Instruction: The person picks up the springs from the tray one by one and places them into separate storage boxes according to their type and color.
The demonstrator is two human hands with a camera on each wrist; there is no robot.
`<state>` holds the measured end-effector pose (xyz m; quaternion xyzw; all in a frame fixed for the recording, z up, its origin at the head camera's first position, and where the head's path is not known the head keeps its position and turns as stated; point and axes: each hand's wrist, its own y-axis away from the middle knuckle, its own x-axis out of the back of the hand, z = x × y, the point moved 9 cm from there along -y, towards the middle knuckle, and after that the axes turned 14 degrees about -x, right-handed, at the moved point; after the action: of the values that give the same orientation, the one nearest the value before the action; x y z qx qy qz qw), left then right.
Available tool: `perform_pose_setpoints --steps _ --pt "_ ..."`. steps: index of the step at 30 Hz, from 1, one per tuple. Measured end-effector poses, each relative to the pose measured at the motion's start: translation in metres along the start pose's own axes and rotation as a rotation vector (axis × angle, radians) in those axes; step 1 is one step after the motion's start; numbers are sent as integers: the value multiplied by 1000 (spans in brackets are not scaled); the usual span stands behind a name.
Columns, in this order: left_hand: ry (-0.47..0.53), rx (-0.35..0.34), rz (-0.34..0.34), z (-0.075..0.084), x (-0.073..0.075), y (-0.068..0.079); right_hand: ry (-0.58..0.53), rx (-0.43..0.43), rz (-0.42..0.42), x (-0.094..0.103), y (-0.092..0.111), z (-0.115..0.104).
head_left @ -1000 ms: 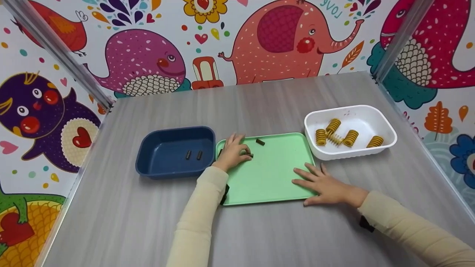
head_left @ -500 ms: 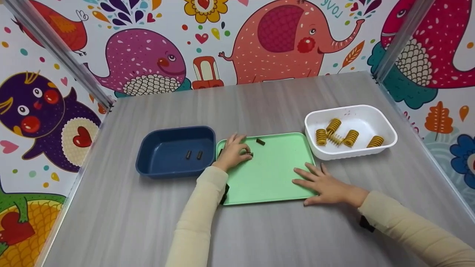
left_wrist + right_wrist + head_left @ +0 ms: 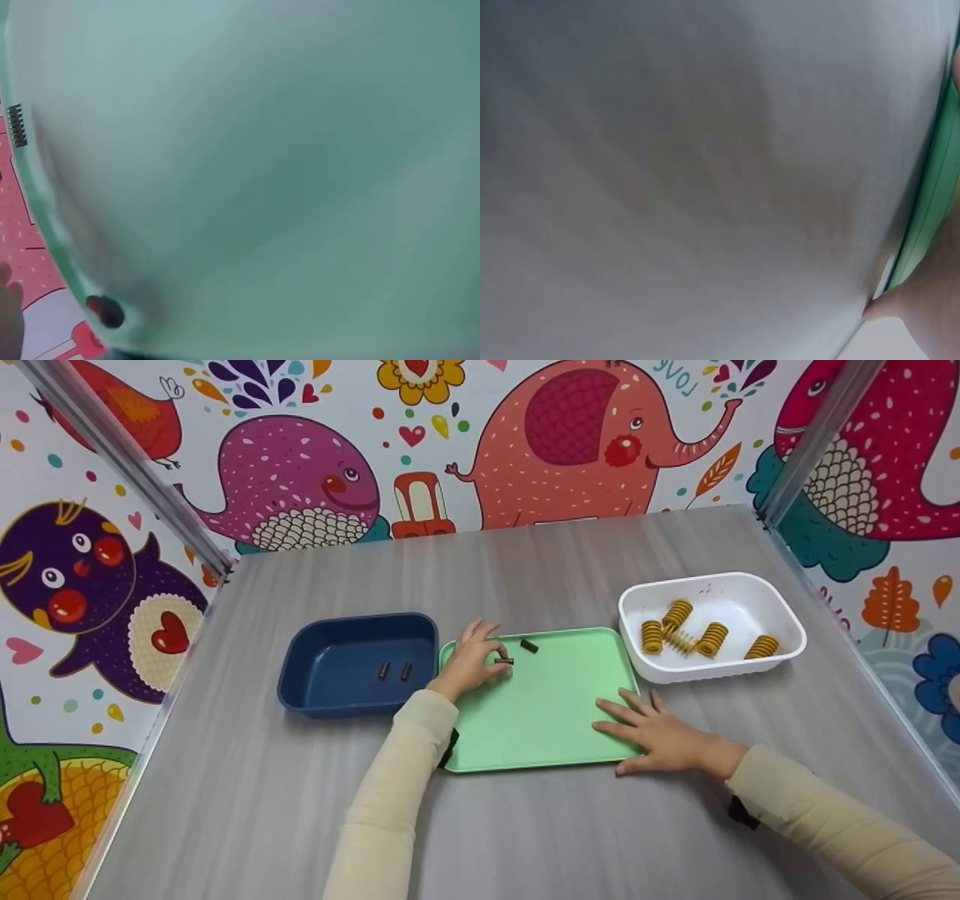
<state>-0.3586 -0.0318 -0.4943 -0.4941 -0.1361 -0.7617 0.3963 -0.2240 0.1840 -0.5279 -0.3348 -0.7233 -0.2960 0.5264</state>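
Here, a dark spring (image 3: pixel 504 661) in the left hand's (image 3: pixel 466 664) pinch

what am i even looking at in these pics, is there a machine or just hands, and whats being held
No machine here: each grip is simply a person's bare hand. The big picture comes from a camera worn on the head, looking forward and down. The other two come from wrist cameras: the left shows mostly green tray, the right mostly grey table.

On the table stand a blue bin with two dark coils in it, a green tray, and a white bin holding several yellow coils.

The left grip pinches a small dark coil over the tray; another coil lies near the tray's far edge. The right grip holds nothing; its fingers spread across the tray's right edge.
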Motion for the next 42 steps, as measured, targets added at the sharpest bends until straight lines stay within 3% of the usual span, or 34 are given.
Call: perform_pose_setpoints --steps 10,20,29,42 --pt "-46 -49 16 3 33 1 6 -4 0 0 0 0" --pt "-70 -74 56 -6 57 14 0 18 27 4 1 -3" --pt "-72 -23 108 -26 82 34 7 16 29 2 0 -2" --pt "-112 67 174 -62 109 79 0 5 11 1 0 0"
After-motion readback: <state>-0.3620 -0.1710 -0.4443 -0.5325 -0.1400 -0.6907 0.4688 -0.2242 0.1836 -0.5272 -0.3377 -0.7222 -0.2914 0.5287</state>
